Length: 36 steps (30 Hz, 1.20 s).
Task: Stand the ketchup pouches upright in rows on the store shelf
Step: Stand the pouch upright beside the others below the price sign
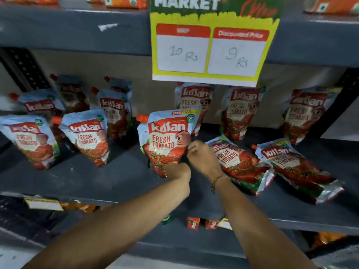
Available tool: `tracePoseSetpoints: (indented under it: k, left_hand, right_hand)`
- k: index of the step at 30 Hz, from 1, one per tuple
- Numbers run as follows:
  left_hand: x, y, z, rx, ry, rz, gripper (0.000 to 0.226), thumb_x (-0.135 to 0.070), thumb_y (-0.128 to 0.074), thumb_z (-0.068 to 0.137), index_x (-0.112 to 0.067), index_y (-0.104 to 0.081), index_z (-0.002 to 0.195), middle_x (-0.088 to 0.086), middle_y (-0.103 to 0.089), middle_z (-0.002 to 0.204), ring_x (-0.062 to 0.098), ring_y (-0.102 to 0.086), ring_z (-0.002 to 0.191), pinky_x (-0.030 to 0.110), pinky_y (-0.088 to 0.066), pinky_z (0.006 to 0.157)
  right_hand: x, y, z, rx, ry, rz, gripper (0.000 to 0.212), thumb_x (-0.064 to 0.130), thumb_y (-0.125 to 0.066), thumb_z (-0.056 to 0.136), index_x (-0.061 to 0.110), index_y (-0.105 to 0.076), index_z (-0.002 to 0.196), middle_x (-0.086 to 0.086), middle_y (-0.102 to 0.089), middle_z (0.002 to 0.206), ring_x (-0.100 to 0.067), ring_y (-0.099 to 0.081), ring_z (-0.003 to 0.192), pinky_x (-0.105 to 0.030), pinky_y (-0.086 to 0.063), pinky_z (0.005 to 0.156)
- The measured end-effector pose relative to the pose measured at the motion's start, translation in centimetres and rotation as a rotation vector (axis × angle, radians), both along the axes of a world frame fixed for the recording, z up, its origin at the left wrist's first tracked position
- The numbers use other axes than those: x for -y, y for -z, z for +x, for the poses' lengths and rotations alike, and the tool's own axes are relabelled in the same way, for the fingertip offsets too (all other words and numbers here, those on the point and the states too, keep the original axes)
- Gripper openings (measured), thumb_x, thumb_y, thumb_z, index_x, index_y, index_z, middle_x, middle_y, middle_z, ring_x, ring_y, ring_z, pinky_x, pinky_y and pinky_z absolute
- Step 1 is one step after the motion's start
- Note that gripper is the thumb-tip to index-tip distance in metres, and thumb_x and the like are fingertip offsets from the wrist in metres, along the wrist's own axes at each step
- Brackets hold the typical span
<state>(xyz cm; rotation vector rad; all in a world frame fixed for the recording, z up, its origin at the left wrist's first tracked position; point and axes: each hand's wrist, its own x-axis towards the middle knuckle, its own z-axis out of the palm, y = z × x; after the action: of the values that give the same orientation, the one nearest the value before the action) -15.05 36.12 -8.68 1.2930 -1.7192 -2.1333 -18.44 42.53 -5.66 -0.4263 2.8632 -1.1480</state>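
Observation:
A ketchup pouch (166,138) with an orange cap stands upright at the middle of the grey shelf (108,177). My left hand (177,170) grips its bottom edge. My right hand (201,153) pinches its lower right side. Two pouches lie flat to the right, one (239,162) beside my right wrist and another (297,169) further right. Several pouches stand upright on the left, such as one (88,135) in the front row. Three more stand at the back right, among them one (240,111) under the sign.
A yellow price sign (211,49) hangs from the shelf above, in front of the back pouches. A black perforated upright (25,68) stands at the back left. Small red cartons (193,223) sit on the shelf below. Orange packs line the top shelf.

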Motion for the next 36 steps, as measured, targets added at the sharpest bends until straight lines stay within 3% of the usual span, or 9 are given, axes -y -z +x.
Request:
tracePoseSetpoints:
  k: [5, 10, 12, 16, 21, 26, 30, 33, 36]
  left_hand:
    - [-2.3, -1.7, -1.8, 0.065, 0.252, 0.177, 0.019, -0.013, -0.042, 0.095, -0.015, -0.050, 0.077, 0.000, -0.046, 0.072, 0.013, -0.046, 0.062, 0.027, -0.043, 0.060]
    - [-4.9, -2.3, -3.3, 0.131, 0.454, 0.300, 0.035, -0.016, -0.049, 0.096, -0.009, -0.051, 0.130, 0.008, -0.057, 0.128, 0.025, -0.055, 0.120, 0.030, -0.045, 0.097]
    - [-5.3, -2.2, -3.7, 0.132, 0.461, 0.297, 0.037, -0.013, -0.051, 0.095, -0.008, -0.051, 0.131, 0.010, -0.058, 0.130, 0.024, -0.057, 0.115, 0.030, -0.046, 0.095]
    - [-6.2, -1.4, -4.1, 0.071, 0.367, 0.262, 0.010, -0.003, -0.052, 0.091, -0.010, -0.060, 0.093, 0.004, -0.060, 0.084, 0.016, -0.057, 0.074, 0.032, -0.051, 0.074]
    - [-6.3, -2.7, -4.6, -0.122, 0.190, -0.232, 0.027, -0.011, -0.054, 0.088, -0.004, -0.061, 0.114, 0.015, -0.069, 0.111, 0.033, -0.065, 0.103, 0.039, -0.052, 0.085]
    - [-5.5, -4.9, -3.5, -0.456, 0.215, -0.628, 0.035, -0.010, -0.051, 0.094, -0.005, -0.051, 0.128, 0.010, -0.061, 0.128, 0.024, -0.056, 0.120, 0.020, -0.038, 0.090]
    - [-6.0, -2.7, -3.2, -0.327, 0.265, -0.663, 0.031, -0.021, -0.053, 0.094, -0.003, -0.053, 0.118, 0.015, -0.064, 0.118, 0.030, -0.060, 0.112, 0.031, -0.045, 0.086]
    - [-8.0, -1.7, -3.0, -0.236, 0.134, -0.540, 0.033, -0.025, -0.055, 0.092, 0.002, -0.053, 0.111, 0.017, -0.060, 0.115, 0.030, -0.060, 0.106, 0.032, -0.047, 0.080]
    - [-11.2, -0.5, -3.1, -0.047, 0.079, -0.348, 0.041, -0.030, -0.052, 0.091, 0.003, -0.054, 0.116, 0.021, -0.061, 0.119, 0.037, -0.060, 0.109, 0.046, -0.050, 0.093]
  right_hand:
    - [-6.1, -1.5, -3.3, -0.017, 0.291, 0.394, 0.030, 0.010, -0.046, 0.087, -0.001, -0.061, 0.110, -0.024, -0.065, 0.116, -0.039, -0.060, 0.109, -0.039, -0.049, 0.088]
    - [-10.2, -1.7, -3.6, 0.190, 0.330, 0.515, 0.039, 0.021, -0.046, 0.088, 0.006, -0.054, 0.123, -0.019, -0.061, 0.125, -0.037, -0.058, 0.114, -0.043, -0.050, 0.091]
    - [-10.7, -1.7, -3.6, 0.229, 0.374, 0.453, 0.042, 0.022, -0.056, 0.085, -0.001, -0.054, 0.120, -0.022, -0.060, 0.123, -0.038, -0.056, 0.115, -0.043, -0.049, 0.095]
    - [-11.4, -1.3, -4.0, 0.166, 0.485, 0.254, 0.032, 0.017, -0.051, 0.085, -0.004, -0.059, 0.107, -0.026, -0.064, 0.115, -0.041, -0.059, 0.107, -0.044, -0.050, 0.089]
    - [-11.1, -1.8, -3.4, -0.069, 0.516, -0.014, 0.027, 0.011, -0.049, 0.086, -0.001, -0.064, 0.104, -0.024, -0.067, 0.109, -0.040, -0.060, 0.103, -0.038, -0.048, 0.084]
    - [-10.6, -0.5, -2.1, -0.344, 0.508, -0.347, 0.020, 0.002, -0.047, 0.091, -0.006, -0.059, 0.105, -0.022, -0.065, 0.102, -0.031, -0.060, 0.094, -0.014, -0.033, 0.069]
    - [-11.2, 2.0, -1.3, -0.156, 0.444, -0.399, 0.019, 0.009, -0.038, 0.097, -0.002, -0.053, 0.104, -0.012, -0.060, 0.092, -0.026, -0.061, 0.085, -0.022, -0.043, 0.062]
    - [-12.3, 1.8, -1.4, -0.146, 0.394, -0.388, 0.019, 0.007, -0.042, 0.095, -0.003, -0.054, 0.106, -0.007, -0.058, 0.097, -0.015, -0.053, 0.087, -0.008, -0.038, 0.057]
    - [-13.9, 1.7, -2.1, -0.111, 0.329, -0.279, 0.020, 0.005, -0.050, 0.088, 0.001, -0.058, 0.106, -0.012, -0.064, 0.106, -0.021, -0.058, 0.095, -0.015, -0.037, 0.074]
